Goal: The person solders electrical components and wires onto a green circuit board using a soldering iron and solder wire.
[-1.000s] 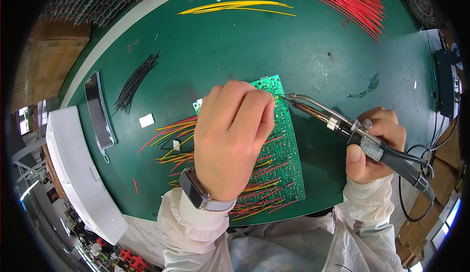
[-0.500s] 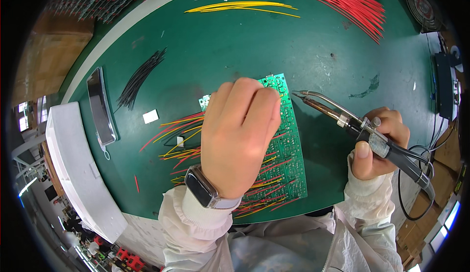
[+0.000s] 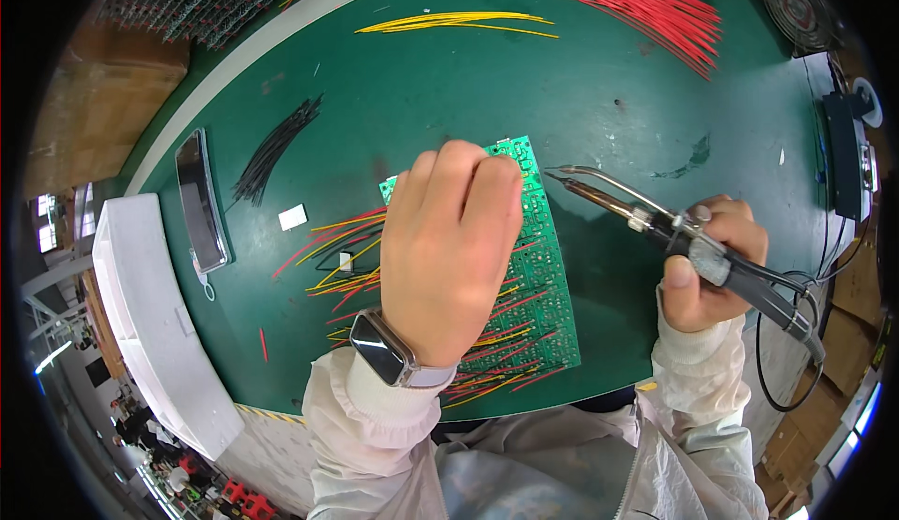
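My left hand [image 3: 451, 249] lies over the upper part of a green circuit board [image 3: 551, 281], its fingers curled down. The fingertips are hidden behind the knuckles, so what they pinch cannot be made out. Red, yellow and dark wires [image 3: 348, 239] stick out to the left from under this hand, and more cross the lower board. In my right hand [image 3: 719, 272] is a soldering iron [image 3: 688, 239] with a thin metal tube along its barrel. Its tip points left, just off the board's right edge.
Yellow wires [image 3: 454, 20], red wires [image 3: 646, 14] and black wires [image 3: 278, 150] lie in bundles on the green table [image 3: 468, 89]. Leftward are a phone [image 3: 201, 202] and a white foam tray [image 3: 154, 323]. A fan [image 3: 796, 10] stands far right; the iron's cable [image 3: 763, 370] loops at right.
The whole view has shifted slightly. Both hands and the soldering iron keep nearly the same places relative to the circuit board.
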Tool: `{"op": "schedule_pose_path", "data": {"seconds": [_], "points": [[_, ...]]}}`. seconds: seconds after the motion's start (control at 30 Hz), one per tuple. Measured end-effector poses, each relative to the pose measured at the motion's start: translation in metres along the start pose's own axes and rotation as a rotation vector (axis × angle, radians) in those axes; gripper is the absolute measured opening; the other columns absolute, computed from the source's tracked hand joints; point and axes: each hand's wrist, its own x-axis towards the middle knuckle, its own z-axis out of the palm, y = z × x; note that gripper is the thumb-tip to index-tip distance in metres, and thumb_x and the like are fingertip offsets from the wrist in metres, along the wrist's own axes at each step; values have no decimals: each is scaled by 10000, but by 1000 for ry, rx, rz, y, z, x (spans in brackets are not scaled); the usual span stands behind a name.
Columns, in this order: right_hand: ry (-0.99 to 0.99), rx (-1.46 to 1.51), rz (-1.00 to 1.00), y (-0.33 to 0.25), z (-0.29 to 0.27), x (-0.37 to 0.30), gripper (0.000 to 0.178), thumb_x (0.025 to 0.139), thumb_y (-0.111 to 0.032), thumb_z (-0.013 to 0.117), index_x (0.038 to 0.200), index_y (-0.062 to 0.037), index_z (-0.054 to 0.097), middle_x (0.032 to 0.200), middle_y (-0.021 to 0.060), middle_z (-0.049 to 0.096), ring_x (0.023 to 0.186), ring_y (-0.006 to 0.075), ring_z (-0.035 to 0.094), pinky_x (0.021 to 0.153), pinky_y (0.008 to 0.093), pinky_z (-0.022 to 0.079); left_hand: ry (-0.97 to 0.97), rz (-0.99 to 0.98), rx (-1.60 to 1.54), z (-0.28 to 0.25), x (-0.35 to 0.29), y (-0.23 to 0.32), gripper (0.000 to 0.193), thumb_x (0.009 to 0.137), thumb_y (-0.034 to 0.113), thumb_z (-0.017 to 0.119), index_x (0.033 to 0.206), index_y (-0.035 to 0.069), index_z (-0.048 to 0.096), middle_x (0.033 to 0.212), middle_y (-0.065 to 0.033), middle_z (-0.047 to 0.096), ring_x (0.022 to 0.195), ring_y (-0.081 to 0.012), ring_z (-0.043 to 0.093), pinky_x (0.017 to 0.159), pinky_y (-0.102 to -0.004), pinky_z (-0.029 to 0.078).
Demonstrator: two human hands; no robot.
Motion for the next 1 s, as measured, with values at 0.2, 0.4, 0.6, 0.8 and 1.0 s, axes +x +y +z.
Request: {"op": "schedule_pose_path", "data": {"seconds": [0.2, 0.4, 0.6, 0.8, 1.0], "points": [[-28, 7, -55, -1, 0, 3, 342, 689, -147, 699, 916, -7, 484, 756, 104, 538, 641, 182, 530, 590, 291, 444, 10, -5, 2, -3, 0, 3, 176, 729, -14, 628, 872, 30, 535, 853, -92, 502, 722, -252, 499, 625, -352, 411], [129, -38, 34, 3, -9, -9, 356, 728, -256, 668, 882, -28, 441, 683, 49, 455, 564, 134, 411, 553, 263, 364, -140, -11, 54, -45, 25, 0, 173, 741, 9, 635, 896, 31, 561, 868, -87, 555, 778, -248, 544, 695, -336, 427], [167, -88, 97, -4, -21, -22, 379, 751, -285, 681, 884, -27, 436, 673, 45, 443, 548, 130, 396, 542, 266, 349, -188, 346, 126, -16, 105, -33, 113, 780, 83, 610, 872, 47, 556, 831, -83, 569, 781, -262, 558, 691, -353, 417], [130, -102, 39, -4, -21, -22, 370, 726, -184, 694, 956, -21, 455, 743, 87, 502, 576, 150, 456, 586, 273, 384, -254, 316, 146, 30, 121, -47, 89, 807, 116, 582, 852, 54, 537, 815, -75, 566, 764, -271, 556, 685, -369, 418], [209, 17, 96, -7, -19, -22, 399, 731, -144, 691, 1016, -26, 438, 785, 101, 510, 619, 148, 471, 601, 262, 387, -233, 314, 135, 12, 117, -52, 46, 844, 109, 529, 845, 63, 527, 804, -79, 556, 819, -256, 539, 724, -383, 383]]}}
